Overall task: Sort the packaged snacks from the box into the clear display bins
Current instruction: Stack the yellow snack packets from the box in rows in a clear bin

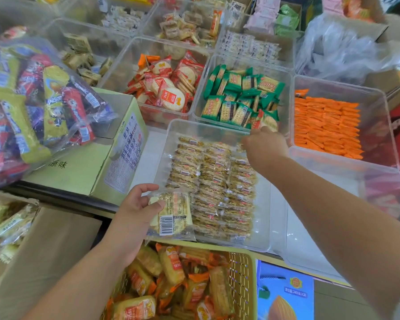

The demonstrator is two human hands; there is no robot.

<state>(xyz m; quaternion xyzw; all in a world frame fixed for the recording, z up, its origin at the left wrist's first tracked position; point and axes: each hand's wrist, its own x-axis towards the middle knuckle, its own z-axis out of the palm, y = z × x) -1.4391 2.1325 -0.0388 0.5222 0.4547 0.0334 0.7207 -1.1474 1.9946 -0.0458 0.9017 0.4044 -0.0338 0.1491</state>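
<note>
Since every place below is reckoned from the near bin [261, 236], that bin heads the list: clear and low, its floor packed with rows of clear-wrapped biscuits, a bare strip down its right side.

Carton [56, 239]: left of the near bin and closer to the person. Brown, flap open, pale packets in its far corner.

Basket [240, 273]: just in front of the near bin. Yellow lattice, heaped with orange-and-yellow packets.

Green bin [263, 65]: directly behind the near bin, walls touching. Green packets, plus one red-and-cream stray packet [267, 120] at its near right corner.

Red bin [120, 65]: behind the near bin, to the left. Red-and-cream round packets.

Right hand [266, 144]: over the near bin's far right corner, fingertips at the stray packet. It is blurred, so whether it grips anything cannot be told.

Left hand [134, 211]: at the near bin's front left corner, thumb and fingers curled round a pale packet [171, 213].

Pale packet: barcode up, overhanging the near bin's front rim.

Handling note, as a judgement: the stray probably belongs in the red bin. Move it there first, then lay the pale packet with its own kind, flat and lined up, without mixing it into the biscuit rows.
</note>
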